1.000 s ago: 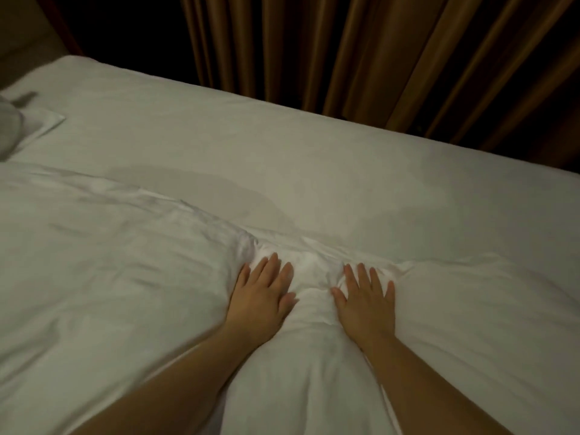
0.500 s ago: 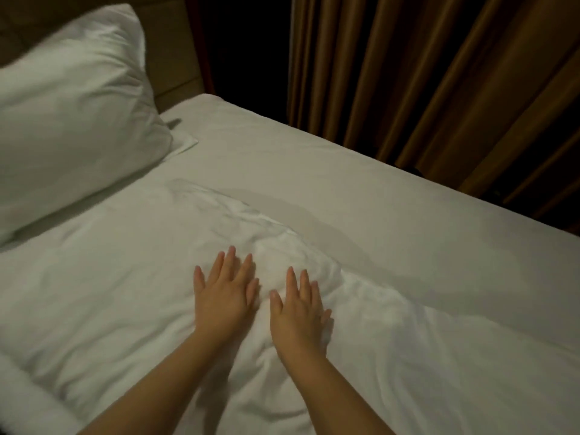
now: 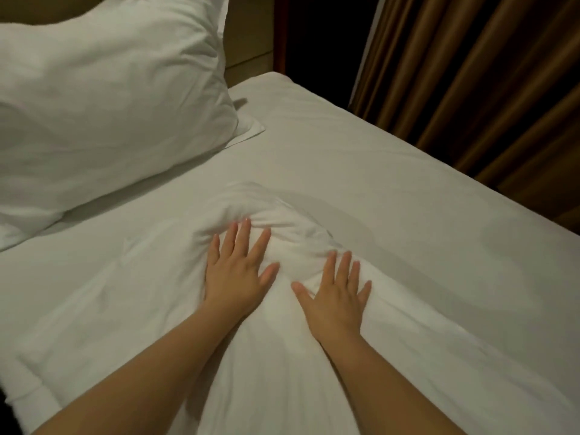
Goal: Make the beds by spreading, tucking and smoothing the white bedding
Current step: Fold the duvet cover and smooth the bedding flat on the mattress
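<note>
Head view: the left hand and right hand lie palms down, side by side, on the white duvet that covers the near half of the bed. Their fingers are straight and spread wide, holding nothing, and press on a soft, crumpled ridge of bunched cloth. Beyond the ridge the sheet lies smooth up to the bed's far edge. A plump, creased pillow fills the far left corner. Pleated brown curtains hang behind the far edge.
</note>
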The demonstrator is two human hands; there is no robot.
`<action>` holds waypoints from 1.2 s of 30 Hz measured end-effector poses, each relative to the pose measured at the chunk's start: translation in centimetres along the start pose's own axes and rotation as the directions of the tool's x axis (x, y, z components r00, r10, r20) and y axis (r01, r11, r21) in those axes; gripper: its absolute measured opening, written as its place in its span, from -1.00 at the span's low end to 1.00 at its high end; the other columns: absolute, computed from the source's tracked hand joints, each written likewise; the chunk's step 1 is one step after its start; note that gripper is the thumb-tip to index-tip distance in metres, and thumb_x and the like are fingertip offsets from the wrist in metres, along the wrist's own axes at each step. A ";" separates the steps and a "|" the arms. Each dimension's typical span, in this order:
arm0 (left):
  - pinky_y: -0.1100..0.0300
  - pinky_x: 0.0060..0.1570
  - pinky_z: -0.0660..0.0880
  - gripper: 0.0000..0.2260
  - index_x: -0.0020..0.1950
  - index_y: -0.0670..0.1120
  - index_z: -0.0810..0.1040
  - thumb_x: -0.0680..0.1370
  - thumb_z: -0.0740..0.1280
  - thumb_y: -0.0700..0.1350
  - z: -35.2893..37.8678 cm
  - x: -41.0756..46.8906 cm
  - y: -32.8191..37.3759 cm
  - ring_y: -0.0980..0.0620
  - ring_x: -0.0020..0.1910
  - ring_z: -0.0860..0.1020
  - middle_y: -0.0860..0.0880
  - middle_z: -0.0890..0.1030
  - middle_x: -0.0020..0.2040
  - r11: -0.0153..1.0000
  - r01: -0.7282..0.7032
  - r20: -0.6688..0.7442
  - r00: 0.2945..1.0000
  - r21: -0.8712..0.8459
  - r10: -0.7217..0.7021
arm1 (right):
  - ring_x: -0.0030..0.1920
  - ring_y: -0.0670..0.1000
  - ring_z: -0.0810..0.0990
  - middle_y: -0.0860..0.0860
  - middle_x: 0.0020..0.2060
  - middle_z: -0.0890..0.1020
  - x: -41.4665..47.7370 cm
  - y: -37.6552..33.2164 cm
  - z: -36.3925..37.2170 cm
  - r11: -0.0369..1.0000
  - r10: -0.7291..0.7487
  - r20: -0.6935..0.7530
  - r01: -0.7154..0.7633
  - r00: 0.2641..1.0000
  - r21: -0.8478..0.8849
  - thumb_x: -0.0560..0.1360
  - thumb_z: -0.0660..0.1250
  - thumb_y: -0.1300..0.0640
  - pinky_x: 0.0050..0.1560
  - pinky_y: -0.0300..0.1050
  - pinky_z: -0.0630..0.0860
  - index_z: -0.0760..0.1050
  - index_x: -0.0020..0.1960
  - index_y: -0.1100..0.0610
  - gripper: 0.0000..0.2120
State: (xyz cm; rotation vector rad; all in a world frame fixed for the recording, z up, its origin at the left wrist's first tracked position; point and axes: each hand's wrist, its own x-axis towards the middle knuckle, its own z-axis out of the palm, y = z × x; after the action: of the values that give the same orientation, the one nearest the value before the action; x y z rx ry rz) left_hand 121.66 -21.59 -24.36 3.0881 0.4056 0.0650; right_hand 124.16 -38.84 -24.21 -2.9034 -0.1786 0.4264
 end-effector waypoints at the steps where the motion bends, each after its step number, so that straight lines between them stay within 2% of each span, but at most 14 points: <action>1: -0.07 0.41 -0.17 -0.40 0.54 0.12 0.11 0.53 -0.10 0.30 -0.2 1.2 -0.7 -0.14 0.52 0.09 -0.12 0.11 0.55 0.999 0.039 -0.018 0.999 -0.013 -0.039 | 0.53 0.07 -0.31 0.02 0.53 -0.30 1.1 -1.5 0.0 0.998 -0.062 -0.026 0.062 0.998 0.000 0.50 -0.10 -0.41 0.45 0.18 -0.31 -0.37 0.53 -0.02 -0.18; 3: -0.08 0.42 -0.25 -0.38 0.55 0.16 -0.08 0.51 -0.22 0.32 -0.3 3.2 -2.5 -0.14 0.54 -0.06 -0.09 -0.03 0.57 0.993 0.114 -0.016 0.993 -0.022 -0.114 | 0.53 0.05 -0.31 -0.02 0.54 -0.29 3.4 -4.8 0.0 0.985 -0.172 -0.064 0.172 0.983 -0.004 0.54 -0.13 -0.36 0.45 0.16 -0.34 -0.38 0.52 -0.09 -0.28; 5: -0.11 0.42 -0.25 -0.36 0.54 0.17 -0.16 0.48 -0.30 0.33 0.7 4.5 -4.4 -0.12 0.54 -0.11 -0.06 -0.09 0.57 0.986 0.163 0.022 0.986 -0.024 -0.163 | 0.53 0.07 -0.31 -0.05 0.54 -0.27 5.5 -7.9 0.5 0.972 -0.233 -0.064 0.232 0.970 -0.022 0.55 -0.17 -0.34 0.43 0.21 -0.34 -0.35 0.52 -0.14 -0.34; 7: -0.17 0.43 -0.12 -0.37 0.55 0.15 -0.07 0.50 -0.26 0.30 2.5 4.4 -5.5 -0.12 0.54 0.00 -0.07 0.04 0.57 0.978 0.202 0.046 0.979 -0.059 -0.199 | 0.52 0.09 -0.32 -0.07 0.54 -0.27 6.9 -9.8 1.9 0.969 -0.244 -0.019 0.243 0.970 -0.040 0.56 -0.18 -0.33 0.43 0.28 -0.31 -0.34 0.51 -0.19 -0.37; 9: -0.25 0.39 0.13 -0.42 0.52 0.09 0.17 0.54 -0.10 0.24 5.2 3.4 -5.5 -0.14 0.48 0.21 -0.11 0.27 0.49 0.971 0.219 0.050 0.975 -0.096 -0.215 | 0.52 0.11 -0.32 -0.07 0.53 -0.29 7.4 -10.2 4.2 0.972 -0.223 0.040 0.225 0.974 -0.062 0.56 -0.17 -0.33 0.42 0.34 -0.28 -0.34 0.51 -0.19 -0.38; 11: -0.25 0.33 0.24 -0.46 0.48 0.05 0.28 0.55 0.00 0.20 8.0 2.6 -5.0 -0.13 0.43 0.26 -0.13 0.38 0.43 0.971 0.213 0.059 0.976 -0.108 -0.207 | 0.52 0.12 -0.32 -0.06 0.52 -0.32 7.3 -9.6 6.5 0.971 -0.207 0.073 0.214 0.976 -0.107 0.57 -0.16 -0.31 0.41 0.35 -0.29 -0.37 0.50 -0.17 -0.37; 15: -0.18 0.36 0.09 -0.46 0.48 0.04 0.22 0.53 0.04 0.19 11.4 2.0 -4.5 -0.12 0.44 0.18 -0.15 0.34 0.45 0.972 0.197 0.049 0.980 -0.127 -0.192 | 0.51 0.11 -0.35 -0.04 0.51 -0.37 7.8 -8.2 9.3 0.964 -0.194 0.097 0.207 0.976 -0.164 0.58 -0.16 -0.29 0.39 0.34 -0.33 -0.46 0.40 -0.13 -0.40; 20: -0.21 0.37 0.16 -0.46 0.51 0.04 0.22 0.54 -0.01 0.17 12.6 2.3 -4.3 -0.16 0.47 0.25 -0.13 0.28 0.49 0.968 0.209 0.122 0.974 -0.143 -0.192 | 0.51 0.11 -0.36 -0.03 0.50 -0.40 8.3 -8.2 10.7 0.950 -0.185 0.111 0.206 0.976 -0.232 0.59 -0.22 -0.27 0.40 0.33 -0.34 -0.44 0.46 -0.12 -0.41; 24: -0.13 0.45 -0.14 -0.47 0.56 0.10 -0.10 0.62 -0.05 0.16 11.6 2.1 -4.4 -0.07 0.54 -0.09 -0.06 -0.07 0.57 0.965 0.202 0.166 0.971 -0.170 -0.174 | 0.52 0.10 -0.33 -0.03 0.51 -0.36 7.8 -8.3 10.4 0.951 -0.180 0.134 0.207 0.975 -0.229 0.61 -0.23 -0.24 0.42 0.26 -0.33 -0.37 0.52 -0.10 -0.42; 30: -0.09 0.45 -0.24 -0.46 0.56 0.04 -0.19 0.64 -0.08 0.15 7.0 -1.0 -3.3 -0.02 0.54 -0.20 -0.05 -0.19 0.57 0.951 0.230 0.250 0.952 -0.207 -0.176 | 0.55 0.00 -0.17 -0.04 0.56 -0.14 0.9 -7.0 7.6 0.963 -0.217 0.071 0.225 0.974 -0.146 0.65 -0.15 -0.11 0.50 0.05 -0.22 -0.20 0.57 0.00 -0.45; 32: -0.11 0.44 -0.16 -0.48 0.56 0.03 -0.01 0.62 -0.13 0.16 5.3 -4.0 -0.8 -0.02 0.55 -0.05 -0.07 -0.04 0.57 0.945 0.242 0.256 0.949 -0.220 -0.183 | 0.55 -0.01 -0.01 -0.02 0.56 0.04 -2.2 -5.8 7.1 0.966 -0.216 0.031 0.218 0.976 -0.139 0.66 -0.10 -0.04 0.51 0.01 -0.11 -0.04 0.57 0.03 -0.50; 33: -0.12 0.42 -0.06 -0.48 0.52 0.03 0.21 0.59 -0.12 0.13 4.3 -6.1 0.6 -0.04 0.52 0.15 -0.08 0.16 0.54 0.946 0.217 0.206 0.964 -0.242 -0.169 | 0.53 0.00 0.10 0.00 0.53 0.15 -4.1 -5.1 6.8 0.966 -0.222 0.007 0.221 0.975 -0.136 0.65 -0.06 0.01 0.50 0.00 -0.03 0.06 0.56 0.04 -0.52; 35: -0.11 0.27 0.15 -0.55 0.24 0.02 0.59 0.54 0.00 0.06 3.0 -10.4 3.0 -0.04 0.28 0.51 -0.06 0.55 0.28 0.951 0.115 0.194 0.979 -0.287 -0.060 | 0.35 0.03 0.45 0.08 0.34 0.49 -7.6 -3.4 6.2 0.962 -0.257 -0.063 0.249 0.964 -0.111 0.53 0.16 0.05 0.37 0.03 0.31 0.40 0.41 0.11 -0.54; 36: -0.10 0.22 0.19 -0.58 0.13 0.01 0.66 0.52 0.04 0.02 2.3 -12.7 3.8 -0.03 0.20 0.57 -0.03 0.62 0.18 0.951 0.075 0.211 0.977 -0.300 -0.011 | 0.19 0.04 0.59 0.08 0.18 0.62 -9.4 -2.4 5.9 0.957 -0.279 -0.101 0.267 0.955 -0.113 0.41 0.32 0.04 0.22 0.02 0.47 0.54 0.27 0.12 -0.56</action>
State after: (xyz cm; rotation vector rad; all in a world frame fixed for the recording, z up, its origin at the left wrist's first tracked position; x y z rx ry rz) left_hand 110.46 -28.64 -27.06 2.7426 0.4093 -0.1769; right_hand 113.28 -36.85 -26.71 -2.9261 -0.5902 0.2066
